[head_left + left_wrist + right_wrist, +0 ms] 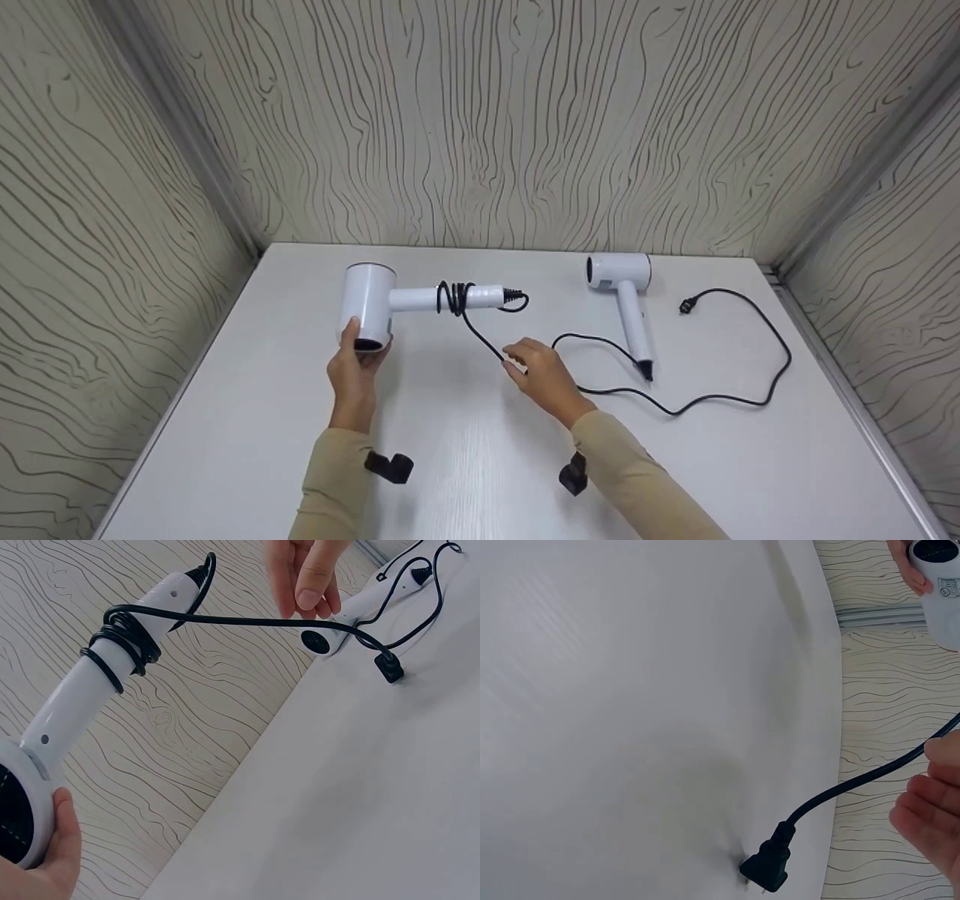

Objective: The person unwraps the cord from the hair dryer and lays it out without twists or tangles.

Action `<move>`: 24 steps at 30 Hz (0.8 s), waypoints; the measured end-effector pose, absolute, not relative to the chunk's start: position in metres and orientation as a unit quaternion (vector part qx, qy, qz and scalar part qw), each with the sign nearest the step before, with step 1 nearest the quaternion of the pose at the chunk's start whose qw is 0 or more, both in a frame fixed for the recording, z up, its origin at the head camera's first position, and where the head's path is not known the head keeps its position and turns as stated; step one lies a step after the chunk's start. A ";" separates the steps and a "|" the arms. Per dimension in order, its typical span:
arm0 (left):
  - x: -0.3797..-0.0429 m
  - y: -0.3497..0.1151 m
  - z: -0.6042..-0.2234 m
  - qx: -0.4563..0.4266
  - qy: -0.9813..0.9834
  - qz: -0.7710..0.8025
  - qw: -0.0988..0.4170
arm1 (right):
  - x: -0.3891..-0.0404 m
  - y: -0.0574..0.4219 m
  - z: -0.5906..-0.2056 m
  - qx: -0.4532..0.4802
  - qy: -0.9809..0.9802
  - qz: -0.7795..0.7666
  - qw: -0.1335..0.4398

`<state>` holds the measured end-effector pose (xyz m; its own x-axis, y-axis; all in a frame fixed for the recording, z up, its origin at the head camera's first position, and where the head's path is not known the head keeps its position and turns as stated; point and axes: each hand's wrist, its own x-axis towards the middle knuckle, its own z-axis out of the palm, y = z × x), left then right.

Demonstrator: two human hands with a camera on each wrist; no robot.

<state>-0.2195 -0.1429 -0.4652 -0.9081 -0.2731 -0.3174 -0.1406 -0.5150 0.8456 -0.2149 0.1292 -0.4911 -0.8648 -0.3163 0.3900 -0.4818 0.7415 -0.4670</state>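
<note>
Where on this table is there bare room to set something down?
The white table is bare left of the white hair dryer with wound black cord, and at front right, between the tan right sleeve and the loose black cord. Back right is crowded: another white hair dryer lies there with that cord.

The left arm [330, 484] comes up almost straight. Its wrist [352, 417] looks straight too. The left hand [355, 375] is in a grip: the thumb [350, 332] points up on one side, and the fingers [379, 358] go round the other side. The right arm [637, 480] slants in toward the middle. The right hand [547, 375] points in and a bit up. Its fingers [928, 821] are a little bent and loose, with a gap between them and its thumb [943, 750].
</note>
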 end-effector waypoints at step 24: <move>-0.218 -0.144 -0.468 0.216 -0.489 -0.844 0.051 | -0.219 0.119 -0.496 0.211 -0.924 0.282 0.147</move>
<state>-0.2176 -0.1440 -0.4683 -0.9011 -0.2983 -0.3148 -0.1246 -0.5173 0.8467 -0.2190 0.1192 -0.4961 -0.8682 -0.3065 0.3902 -0.4720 0.7524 -0.4595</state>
